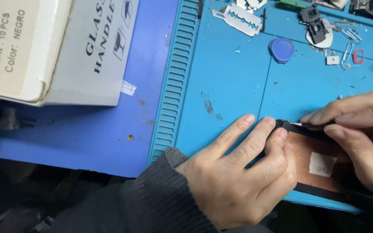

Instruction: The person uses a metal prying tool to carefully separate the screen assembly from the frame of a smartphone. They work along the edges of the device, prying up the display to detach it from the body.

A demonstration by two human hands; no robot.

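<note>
Head view of a blue work mat (pixel 229 86) lying on a darker blue worktop (pixel 109 129). The left hand (pixel 242 172), in a dark knitted sleeve (pixel 160 203), lies flat with its fingers spread, pressing down the left end of a flat panel (pixel 311 155) with a brown face and black border, which sits at the mat's near right corner. The right hand (pixel 359 133), partly cut off by the right edge of the view, pinches a thin metal-tipped tool (pixel 301 124) between thumb and fingers; the tip meets the panel's far left corner, just beside the left fingertips. A small white label (pixel 322 164) is stuck on the brown face. Along the mat's far edge lie a razor blade (pixel 237 18), a round blue cap (pixel 281 49), a small black component (pixel 316 23), paper clips (pixel 348 51) and a small red clip (pixel 358 56). Two cardboard boxes (pixel 61 47) rest on the worktop's far left part.
</note>
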